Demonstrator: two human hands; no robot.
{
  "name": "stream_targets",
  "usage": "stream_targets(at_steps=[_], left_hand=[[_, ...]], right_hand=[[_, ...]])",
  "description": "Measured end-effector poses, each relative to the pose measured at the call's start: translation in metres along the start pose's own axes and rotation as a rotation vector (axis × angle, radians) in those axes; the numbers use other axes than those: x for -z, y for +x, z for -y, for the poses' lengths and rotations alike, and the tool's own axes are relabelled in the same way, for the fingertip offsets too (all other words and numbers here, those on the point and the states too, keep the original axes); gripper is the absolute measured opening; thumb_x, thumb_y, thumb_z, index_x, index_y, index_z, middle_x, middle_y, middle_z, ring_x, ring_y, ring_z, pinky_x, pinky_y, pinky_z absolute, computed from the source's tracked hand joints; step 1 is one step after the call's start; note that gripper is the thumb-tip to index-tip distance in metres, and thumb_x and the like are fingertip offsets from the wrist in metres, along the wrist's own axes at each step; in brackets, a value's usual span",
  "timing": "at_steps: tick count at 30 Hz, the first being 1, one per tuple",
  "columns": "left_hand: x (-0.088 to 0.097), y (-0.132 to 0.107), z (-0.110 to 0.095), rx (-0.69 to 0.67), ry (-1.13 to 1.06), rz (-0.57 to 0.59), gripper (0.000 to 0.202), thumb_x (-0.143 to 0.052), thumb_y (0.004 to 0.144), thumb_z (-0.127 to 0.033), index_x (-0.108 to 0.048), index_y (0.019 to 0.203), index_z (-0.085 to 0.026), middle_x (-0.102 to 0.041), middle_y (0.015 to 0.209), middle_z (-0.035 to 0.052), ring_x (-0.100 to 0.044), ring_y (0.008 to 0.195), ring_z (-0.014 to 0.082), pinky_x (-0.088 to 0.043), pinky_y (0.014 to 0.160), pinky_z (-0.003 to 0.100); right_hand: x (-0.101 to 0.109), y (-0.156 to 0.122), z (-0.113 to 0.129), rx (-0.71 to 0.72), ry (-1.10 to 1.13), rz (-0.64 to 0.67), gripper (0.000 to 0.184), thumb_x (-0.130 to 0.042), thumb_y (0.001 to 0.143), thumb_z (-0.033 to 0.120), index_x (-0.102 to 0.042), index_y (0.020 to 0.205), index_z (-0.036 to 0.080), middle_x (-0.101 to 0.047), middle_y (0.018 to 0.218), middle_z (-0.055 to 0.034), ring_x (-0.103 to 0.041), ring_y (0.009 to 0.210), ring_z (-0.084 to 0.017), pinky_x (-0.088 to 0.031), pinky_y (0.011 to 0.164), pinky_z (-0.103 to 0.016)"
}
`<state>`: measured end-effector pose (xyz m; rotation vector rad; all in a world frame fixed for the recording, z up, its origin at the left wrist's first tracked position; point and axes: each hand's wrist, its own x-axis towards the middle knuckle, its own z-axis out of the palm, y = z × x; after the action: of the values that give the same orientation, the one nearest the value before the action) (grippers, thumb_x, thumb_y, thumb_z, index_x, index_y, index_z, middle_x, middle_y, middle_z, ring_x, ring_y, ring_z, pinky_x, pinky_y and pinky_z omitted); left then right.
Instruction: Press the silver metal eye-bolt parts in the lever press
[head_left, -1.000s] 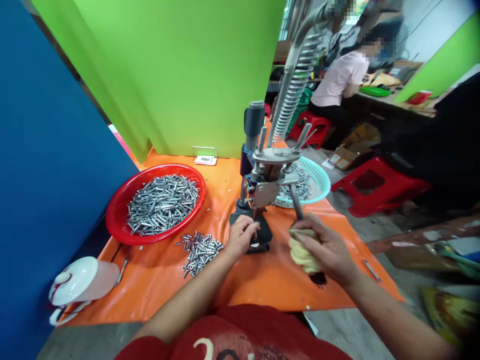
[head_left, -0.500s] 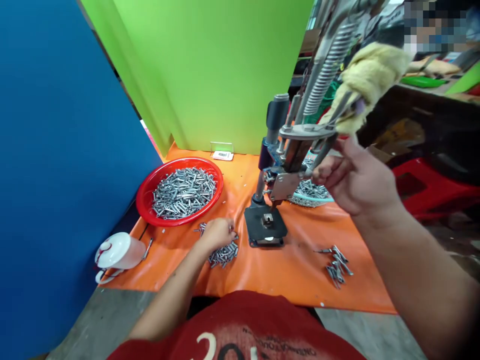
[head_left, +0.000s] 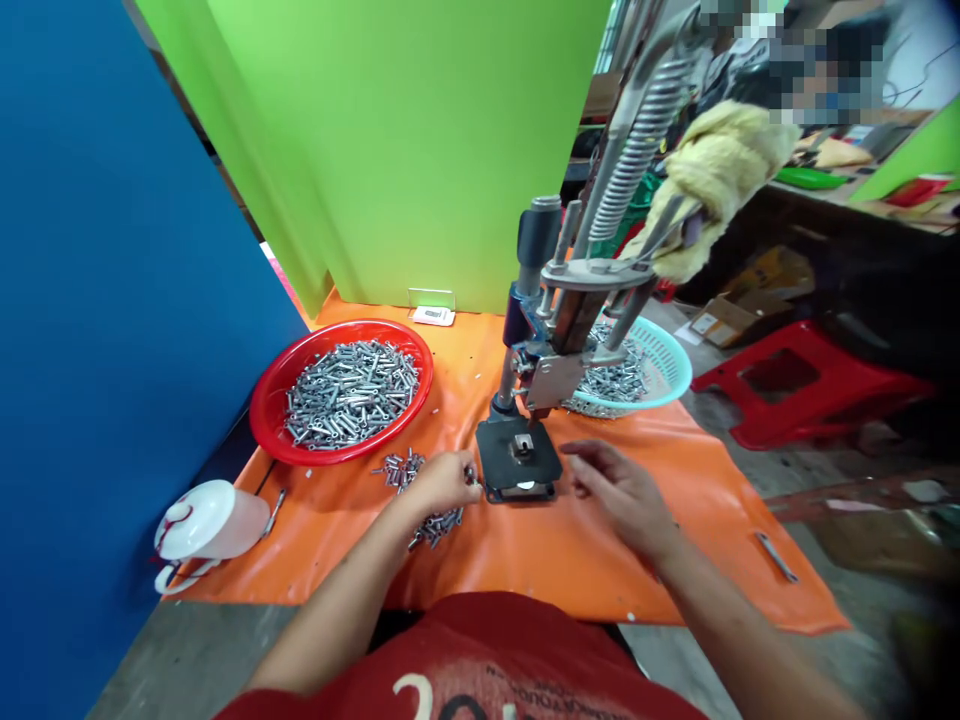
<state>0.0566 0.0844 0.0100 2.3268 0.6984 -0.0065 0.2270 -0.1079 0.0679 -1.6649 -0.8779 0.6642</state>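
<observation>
Your right hand (head_left: 622,495) dropped off the lever (head_left: 716,175), fingers spread, right of the press base (head_left: 517,462); left hand (head_left: 442,480), nearer it, curled over loose pins (head_left: 431,522).

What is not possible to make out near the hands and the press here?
Head view:
1. Whether the left hand grips anything: curled fingers hide it.
2. What lies under the right hand: its blurred palm covers the mat.
3. The part on the press base: too small.
4. The press top: cut off by the upper edge.
</observation>
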Motion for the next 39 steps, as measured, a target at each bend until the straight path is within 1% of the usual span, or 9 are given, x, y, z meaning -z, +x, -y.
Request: stream_targets(at_steps=[3, 6, 12, 18, 22, 27, 32, 36, 39], left_hand=[[0.000, 0.005, 0.006, 0.032, -0.189, 0.020, 0.011, -0.061, 0.063, -0.024, -0.059, 0.072, -0.017, -0.057, 0.061, -0.0028, -0.050, 0.057, 0.0121, -0.033, 0.053, 0.022], [0.005, 0.005, 0.000, 0.061, -0.474, 0.016, 0.010, -0.060, 0.063, -0.024, -0.056, 0.068, -0.016, -0.055, 0.059, -0.0028, -0.046, 0.055, 0.0098, -0.032, 0.053, 0.021], [0.005, -0.002, -0.037, 0.104, -1.255, 0.217, 0.035, -0.071, 0.062, -0.034, -0.049, 0.083, -0.017, -0.064, 0.070, 0.0008, -0.029, 0.041, 0.0017, -0.018, 0.045, 0.018], [-0.025, 0.002, -0.060, 0.100, -1.457, 0.213, 0.041, -0.076, 0.061, -0.036, -0.047, 0.083, -0.017, -0.063, 0.070, 0.0012, -0.035, 0.044, 0.0019, -0.023, 0.047, 0.018], [-0.037, 0.013, -0.065, 0.071, -1.262, 0.027, 0.033, -0.069, 0.067, -0.036, -0.049, 0.084, -0.017, -0.054, 0.064, -0.0034, -0.036, 0.046, 0.0044, -0.028, 0.049, 0.020], [-0.039, 0.029, -0.059, -0.057, -0.516, -0.350, 0.029, -0.062, 0.071, -0.018, -0.056, 0.100, -0.018, -0.050, 0.069, -0.0044, -0.046, 0.063, 0.0099, -0.039, 0.063, 0.023], [-0.036, 0.037, -0.051, -0.139, -0.242, -0.325, 0.029, -0.059, 0.077, -0.018, -0.057, 0.106, -0.018, -0.060, 0.083, 0.0015, -0.055, 0.074, 0.0144, -0.044, 0.070, 0.027], [-0.036, 0.039, -0.051, -0.151, -0.192, -0.331, 0.026, -0.056, 0.080, -0.020, -0.058, 0.106, -0.019, -0.063, 0.092, 0.0039, -0.057, 0.081, 0.0164, -0.044, 0.074, 0.028], [-0.036, 0.039, -0.053, -0.151, -0.158, -0.342, 0.022, -0.055, 0.081, -0.022, -0.058, 0.102, -0.020, -0.063, 0.090, 0.0036, -0.057, 0.080, 0.0166, -0.043, 0.071, 0.027]], right_hand=[[-0.013, -0.007, -0.013, -0.004, -0.134, 0.203, 0.032, -0.052, 0.086, 0.044, -0.059, 0.101, 0.016, -0.057, 0.074, -0.0020, -0.053, 0.064, -0.009, -0.047, 0.059, -0.020], [-0.024, -0.009, -0.021, 0.010, -0.185, 0.282, 0.030, -0.050, 0.087, 0.043, -0.061, 0.098, 0.017, -0.060, 0.082, -0.0028, -0.054, 0.070, -0.010, -0.047, 0.062, -0.021], [-0.042, -0.004, -0.024, -0.052, -0.019, 0.136, 0.037, -0.056, 0.082, 0.048, -0.060, 0.101, 0.017, -0.061, 0.080, -0.0027, -0.054, 0.068, -0.010, -0.047, 0.062, -0.021], [-0.036, 0.004, -0.029, -0.065, 0.099, 0.066, 0.038, -0.057, 0.080, 0.050, -0.060, 0.095, 0.015, -0.066, 0.082, -0.0058, -0.061, 0.074, -0.013, -0.050, 0.067, -0.024], [-0.026, 0.012, -0.041, 0.049, -0.131, 0.041, 0.034, -0.053, 0.085, 0.046, -0.062, 0.096, 0.016, -0.066, 0.085, -0.0050, -0.062, 0.077, -0.014, -0.050, 0.069, -0.024], [-0.022, 0.025, -0.049, 0.306, -0.655, -0.005, 0.027, -0.044, 0.092, 0.036, -0.064, 0.098, 0.018, -0.063, 0.092, -0.0065, -0.060, 0.087, -0.015, -0.047, 0.078, -0.026], [-0.028, 0.036, -0.042, 0.388, -0.923, 0.021, 0.025, -0.043, 0.092, 0.028, -0.064, 0.097, 0.018, -0.062, 0.091, -0.0087, -0.058, 0.084, -0.017, -0.045, 0.078, -0.029], [-0.033, 0.046, -0.042, 0.404, -0.919, 0.048, 0.024, -0.043, 0.092, 0.026, -0.065, 0.102, 0.021, -0.063, 0.095, -0.0070, -0.058, 0.089, -0.017, -0.044, 0.083, -0.029], [-0.019, 0.045, -0.045, 0.347, -0.873, 0.022, 0.028, -0.044, 0.093, 0.034, -0.061, 0.112, 0.023, -0.063, 0.102, -0.0052, -0.059, 0.091, -0.014, -0.046, 0.080, -0.025]])
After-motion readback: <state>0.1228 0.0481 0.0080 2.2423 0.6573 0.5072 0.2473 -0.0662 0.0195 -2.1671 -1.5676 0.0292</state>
